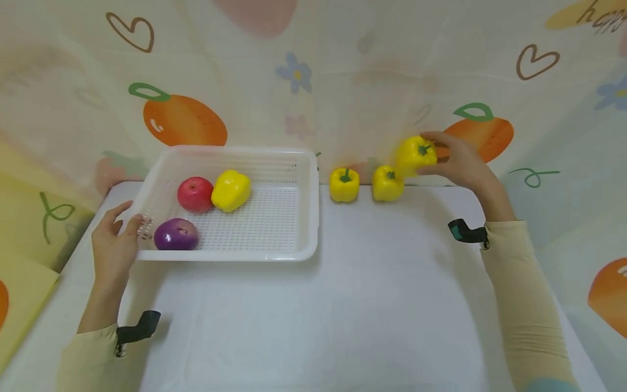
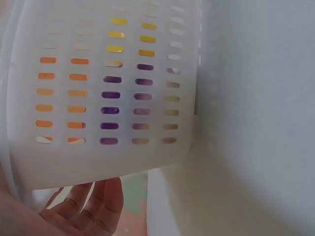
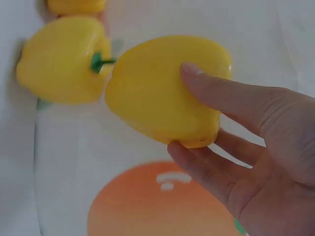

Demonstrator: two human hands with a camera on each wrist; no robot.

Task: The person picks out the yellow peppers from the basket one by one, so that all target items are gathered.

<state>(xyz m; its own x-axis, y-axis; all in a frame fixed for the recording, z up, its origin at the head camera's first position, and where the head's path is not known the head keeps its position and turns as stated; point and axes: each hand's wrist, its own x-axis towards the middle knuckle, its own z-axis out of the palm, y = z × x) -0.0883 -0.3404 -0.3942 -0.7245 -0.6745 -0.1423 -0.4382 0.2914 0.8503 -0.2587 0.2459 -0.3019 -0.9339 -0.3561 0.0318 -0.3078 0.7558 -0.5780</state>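
Note:
My right hand (image 1: 458, 160) holds a yellow bell pepper (image 1: 415, 156) between thumb and fingers, raised at the back of the table. In the right wrist view the thumb presses on the side of this pepper (image 3: 165, 93). Just left of it stand a second yellow bell pepper (image 1: 387, 185) and a third one (image 1: 344, 186). My left hand (image 1: 115, 245) grips the left end of a white plastic basket (image 1: 274, 256), thumb at the rim. Inside the basket lie a red round fruit (image 1: 195, 195), a yellow bell pepper (image 1: 231, 190) and a purple onion (image 1: 176, 235).
A white cloth covers the table (image 1: 303, 321). Behind it hangs a printed curtain (image 1: 362, 98) with oranges, hearts and flowers, close to the basket and peppers. Slots (image 2: 110, 95) run along the basket's end wall in the left wrist view.

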